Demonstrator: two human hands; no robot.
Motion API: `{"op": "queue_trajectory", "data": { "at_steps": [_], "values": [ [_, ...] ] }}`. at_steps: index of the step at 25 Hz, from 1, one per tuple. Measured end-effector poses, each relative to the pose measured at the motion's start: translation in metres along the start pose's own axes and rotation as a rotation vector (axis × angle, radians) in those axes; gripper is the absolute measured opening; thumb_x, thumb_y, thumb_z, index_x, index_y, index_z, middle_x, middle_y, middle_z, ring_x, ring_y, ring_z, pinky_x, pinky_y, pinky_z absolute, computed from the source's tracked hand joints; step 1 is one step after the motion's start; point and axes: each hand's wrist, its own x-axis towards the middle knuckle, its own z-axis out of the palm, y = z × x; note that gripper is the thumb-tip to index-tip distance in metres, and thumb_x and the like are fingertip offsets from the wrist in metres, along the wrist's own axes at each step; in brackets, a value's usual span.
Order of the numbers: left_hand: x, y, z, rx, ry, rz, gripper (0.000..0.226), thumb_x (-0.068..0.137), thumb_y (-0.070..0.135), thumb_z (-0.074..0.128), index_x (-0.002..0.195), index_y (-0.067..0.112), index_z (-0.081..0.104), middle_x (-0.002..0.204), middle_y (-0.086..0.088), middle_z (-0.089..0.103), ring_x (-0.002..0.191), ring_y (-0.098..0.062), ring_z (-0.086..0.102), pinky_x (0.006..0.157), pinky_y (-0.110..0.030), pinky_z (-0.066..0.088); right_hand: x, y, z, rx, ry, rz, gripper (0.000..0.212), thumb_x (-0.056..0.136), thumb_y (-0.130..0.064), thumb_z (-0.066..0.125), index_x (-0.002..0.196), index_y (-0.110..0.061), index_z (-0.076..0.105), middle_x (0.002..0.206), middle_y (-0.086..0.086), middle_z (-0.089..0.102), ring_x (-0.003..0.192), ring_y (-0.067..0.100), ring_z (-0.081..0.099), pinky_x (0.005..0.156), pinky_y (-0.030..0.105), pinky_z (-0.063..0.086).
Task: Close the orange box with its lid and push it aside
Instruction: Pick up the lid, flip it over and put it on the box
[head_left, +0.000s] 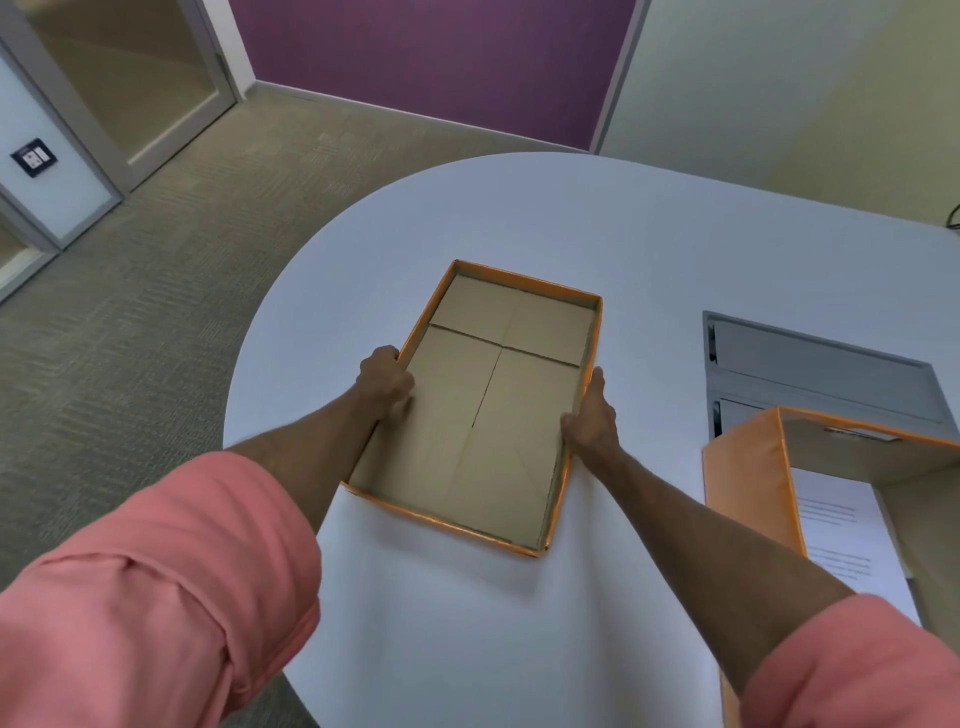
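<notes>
The orange lid lies upside down in the middle of the white table, its brown cardboard inside facing up. My left hand grips its left rim, fingers curled over the edge. My right hand grips its right rim, thumb along the outside. The orange box stands open at the right edge of the view, with printed white paper inside it. Part of the box is cut off by the frame.
The white table has a rounded edge at left and far side. A grey recessed cable hatch sits in the tabletop beyond the box. Carpeted floor lies to the left, with glass doors and a purple wall behind.
</notes>
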Motion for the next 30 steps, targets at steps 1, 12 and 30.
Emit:
{"op": "queue_trajectory", "data": {
  "at_steps": [1,12,30],
  "values": [
    [-0.005,0.007,-0.001,-0.037,-0.017,0.005,0.045,0.087,-0.009,0.055,0.130,0.004,0.050,0.118,-0.014,0.051,0.102,-0.025,0.052,0.082,-0.028,0.040,0.001,-0.001,-0.014,0.023,0.000,-0.002,0.079,0.091,0.004,0.045,0.154,-0.019,0.002,0.151,0.019,0.036,0.124,0.036,0.051,0.089,0.037,0.049],
    [-0.118,0.126,0.025,-0.277,-0.185,0.222,0.059,0.088,-0.014,0.052,0.140,0.013,0.043,0.096,-0.006,0.058,0.080,-0.018,0.059,0.069,-0.036,0.053,-0.029,0.021,-0.196,0.256,0.157,-0.190,0.056,0.084,0.011,0.050,0.137,-0.007,0.044,0.130,0.010,0.057,0.113,0.023,0.055,0.088,0.030,0.046],
    [-0.312,0.158,0.193,-0.399,-0.089,0.286,0.043,0.086,0.004,0.055,0.129,0.011,0.057,0.105,-0.017,0.067,0.098,-0.033,0.066,0.086,-0.046,0.057,-0.119,0.207,-0.349,0.373,0.063,-0.083,0.058,0.085,0.018,0.046,0.138,-0.007,0.045,0.124,0.008,0.059,0.104,0.025,0.059,0.092,0.044,0.054]
  ]
}}
